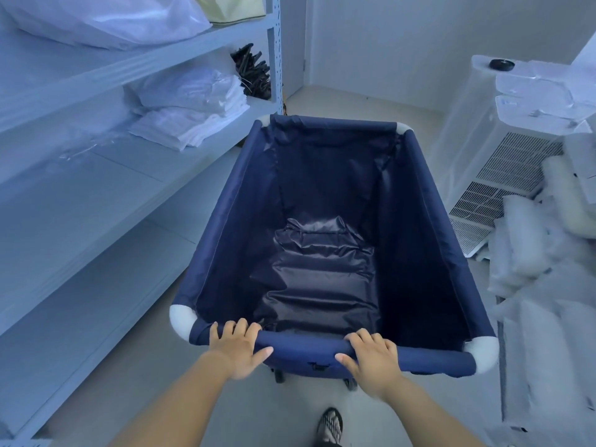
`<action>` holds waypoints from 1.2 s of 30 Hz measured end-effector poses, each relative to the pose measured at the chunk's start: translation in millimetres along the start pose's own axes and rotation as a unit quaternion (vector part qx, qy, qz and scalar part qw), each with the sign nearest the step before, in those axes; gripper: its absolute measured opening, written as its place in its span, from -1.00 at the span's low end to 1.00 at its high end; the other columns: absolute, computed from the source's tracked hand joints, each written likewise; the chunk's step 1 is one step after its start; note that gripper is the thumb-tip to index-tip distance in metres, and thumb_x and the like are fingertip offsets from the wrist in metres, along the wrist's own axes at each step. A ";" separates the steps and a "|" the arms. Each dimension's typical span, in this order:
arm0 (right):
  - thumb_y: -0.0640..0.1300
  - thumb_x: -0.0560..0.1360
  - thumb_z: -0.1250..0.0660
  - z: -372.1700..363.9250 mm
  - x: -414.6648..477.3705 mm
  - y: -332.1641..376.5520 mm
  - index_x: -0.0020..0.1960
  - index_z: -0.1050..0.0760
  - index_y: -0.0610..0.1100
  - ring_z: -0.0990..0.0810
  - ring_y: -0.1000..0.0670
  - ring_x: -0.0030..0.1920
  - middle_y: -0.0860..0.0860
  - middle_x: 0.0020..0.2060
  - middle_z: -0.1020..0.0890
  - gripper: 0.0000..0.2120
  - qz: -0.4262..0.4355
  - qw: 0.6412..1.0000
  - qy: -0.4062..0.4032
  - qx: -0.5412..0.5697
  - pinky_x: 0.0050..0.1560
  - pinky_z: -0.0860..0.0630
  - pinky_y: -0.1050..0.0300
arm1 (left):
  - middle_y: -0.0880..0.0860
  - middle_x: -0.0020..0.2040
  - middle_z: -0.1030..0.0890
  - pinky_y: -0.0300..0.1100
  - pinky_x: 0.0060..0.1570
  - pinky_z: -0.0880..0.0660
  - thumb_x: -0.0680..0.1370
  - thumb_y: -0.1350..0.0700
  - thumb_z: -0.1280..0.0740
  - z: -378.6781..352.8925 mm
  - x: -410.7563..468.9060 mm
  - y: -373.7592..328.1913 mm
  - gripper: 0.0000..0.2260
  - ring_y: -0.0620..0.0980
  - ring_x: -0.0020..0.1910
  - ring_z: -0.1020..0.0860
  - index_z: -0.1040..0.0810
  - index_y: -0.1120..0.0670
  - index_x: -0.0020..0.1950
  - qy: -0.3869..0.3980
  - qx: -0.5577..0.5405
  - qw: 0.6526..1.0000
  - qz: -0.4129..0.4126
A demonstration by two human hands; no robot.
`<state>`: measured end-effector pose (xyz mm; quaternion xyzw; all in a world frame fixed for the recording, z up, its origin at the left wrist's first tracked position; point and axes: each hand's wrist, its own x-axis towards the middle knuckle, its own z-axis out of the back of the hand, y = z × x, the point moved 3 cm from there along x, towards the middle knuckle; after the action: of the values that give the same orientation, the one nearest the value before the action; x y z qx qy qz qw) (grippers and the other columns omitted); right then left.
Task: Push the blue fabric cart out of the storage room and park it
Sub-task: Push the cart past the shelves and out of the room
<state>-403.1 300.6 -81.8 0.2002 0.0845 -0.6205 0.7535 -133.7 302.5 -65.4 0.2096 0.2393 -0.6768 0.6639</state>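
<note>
The blue fabric cart [222,221] stands in the middle of a narrow storage room, open at the top with white corner joints. Nothing lies in it but its own shiny dark lining. My left hand [237,348] grips the near rim bar on the left, fingers curled over it. On the right part of the same bar, my right hand [372,356] holds on the same way. Dark wheels show under the near edge.
White shelving [106,175] runs along the left, close to the cart, holding folded white linen [190,108] and bagged pillows. A white appliance with a grille [503,175] and stacked white bundles crowd the right. Pale floor [354,101] extends ahead to a wall corner. My sandalled foot [329,427] is below.
</note>
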 end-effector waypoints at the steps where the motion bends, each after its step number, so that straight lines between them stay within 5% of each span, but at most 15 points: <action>1: 0.26 0.55 0.00 4.1 9.3 -0.2 0.31 -0.29 0.05 -0.35 -0.02 0.19 0.10 0.22 -0.40 -0.56 0.000 1.000 -0.002 -0.001 0.22 -0.17 0.07 | 0.04 0.41 -0.21 0.23 0.46 0.11 0.58 -0.25 0.05 6.9 8.0 1.0 -0.48 0.13 0.44 -0.11 -0.08 -0.01 0.46 -0.003 -0.001 1.000 0.003; 8: 0.17 0.59 0.00 40.3 72.4 -8.1 0.35 -0.24 0.01 -0.33 -0.03 0.24 0.08 0.26 -0.37 -0.59 0.041 0.998 0.028 0.040 0.27 -0.15 0.05 | -0.02 0.25 -0.43 0.18 0.46 -0.03 0.56 -0.23 -0.13 59.8 60.5 2.0 -0.64 0.07 0.32 -0.31 -0.31 -0.05 0.24 -0.072 -0.053 0.996 0.021; 14: 0.22 0.57 0.04 63.3 116.1 -31.4 0.28 -0.29 0.00 -0.40 -0.03 0.16 0.08 0.19 -0.43 -0.58 0.048 0.998 0.020 -0.020 0.15 -0.23 0.01 | -0.08 0.32 -0.39 0.25 0.45 0.04 0.59 -0.21 -0.06 90.9 102.1 4.7 -0.63 0.06 0.37 -0.26 -0.26 -0.13 0.36 -0.048 -0.028 0.998 0.008; 22: 0.23 0.57 0.05 85.4 178.0 -35.5 0.26 -0.28 -0.01 -0.40 -0.07 0.13 0.03 0.17 -0.40 -0.58 0.036 0.997 -0.003 -0.062 0.06 -0.28 -0.01 | -0.10 0.37 -0.35 0.28 0.43 -0.02 0.62 -0.08 -0.10 126.7 145.1 -6.5 -0.63 -0.04 0.42 -0.21 -0.20 -0.23 0.43 -0.111 -0.051 0.992 0.002; 30: 0.23 0.58 0.07 111.8 238.0 -39.6 0.26 -0.27 -0.03 -0.39 -0.08 0.10 0.01 0.15 -0.40 -0.57 0.032 0.996 0.008 -0.078 0.06 -0.28 -0.01 | 0.02 0.39 -0.42 0.30 0.41 -0.12 0.58 0.04 -0.25 202.0 204.1 -8.1 -0.62 0.12 0.39 -0.32 -0.35 -0.14 0.40 0.008 -0.081 0.997 -0.001; 36: 0.22 0.58 0.06 135.6 289.5 -34.0 0.27 -0.27 -0.03 -0.40 -0.07 0.11 0.03 0.16 -0.41 -0.56 0.019 0.997 -0.007 -0.081 0.08 -0.28 0.01 | 0.07 0.28 -0.48 0.33 0.35 -0.19 0.58 0.08 -0.24 245.6 254.5 2.6 -0.70 0.15 0.30 -0.39 -0.44 -0.07 0.32 0.024 -0.042 0.999 -0.017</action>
<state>-390.1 -20.5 -74.5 0.1357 0.1251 -0.5990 0.7792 -130.6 -48.5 -22.7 0.1933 0.2873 -0.6719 0.6547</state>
